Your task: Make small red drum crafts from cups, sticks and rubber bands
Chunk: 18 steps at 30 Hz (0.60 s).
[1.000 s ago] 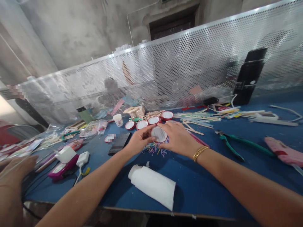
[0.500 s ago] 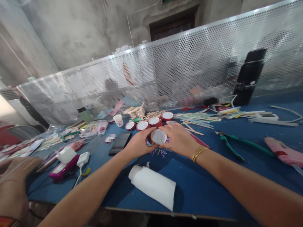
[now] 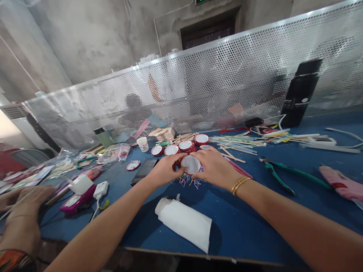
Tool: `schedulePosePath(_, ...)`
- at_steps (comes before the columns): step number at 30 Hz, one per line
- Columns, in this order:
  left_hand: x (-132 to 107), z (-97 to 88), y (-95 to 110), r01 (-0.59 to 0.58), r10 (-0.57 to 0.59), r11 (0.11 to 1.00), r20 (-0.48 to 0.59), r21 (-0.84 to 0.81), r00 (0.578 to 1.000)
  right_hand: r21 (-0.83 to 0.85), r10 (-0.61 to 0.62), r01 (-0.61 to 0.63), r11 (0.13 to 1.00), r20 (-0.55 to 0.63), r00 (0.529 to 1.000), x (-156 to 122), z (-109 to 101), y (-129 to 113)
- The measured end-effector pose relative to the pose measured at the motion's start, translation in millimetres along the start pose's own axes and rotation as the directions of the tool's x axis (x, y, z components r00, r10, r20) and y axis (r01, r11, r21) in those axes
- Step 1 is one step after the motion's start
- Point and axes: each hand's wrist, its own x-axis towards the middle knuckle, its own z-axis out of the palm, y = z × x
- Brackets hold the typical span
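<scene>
Between my two hands is a round disc with a pale face and a red rim. My left hand grips its left side, fingers curled at the edge. On the other side my right hand, wearing a gold bracelet at the wrist, closes round the right edge. Pink, purple and blue threads hang or lie just below the disc; whether they are fixed to it I cannot tell. Right behind my hands stand stacks of similar red-rimmed discs. A rolled white paper bundle lies nearer to me.
Left are a dark phone, a paper cup, a magenta device and a co-worker's hand. Green-handled pliers and a pink glue gun lie right. Thin sticks lie before a perforated metal screen.
The disc has tilted or turned slightly in my hands, so more of its red rim shows. My left fingers have shifted along its edge. The co-worker's hand has moved a little.
</scene>
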Motion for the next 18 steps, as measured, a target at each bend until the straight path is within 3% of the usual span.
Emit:
schedulePosePath(5,-1.7,-1.1,4.4,-0.055,0.055,0.998,-0.022,-0.003,0.998,-0.013,0.031,-0.032,0.999,-0.045,0.999,0.5,-4.6,-0.5)
schedulePosePath(18,-0.2,3.4,6.1,-0.042,0.042,0.998,0.001,0.039,0.999,0.035,0.001,0.0,0.999,-0.021,1.0,0.3,2.3,5.0)
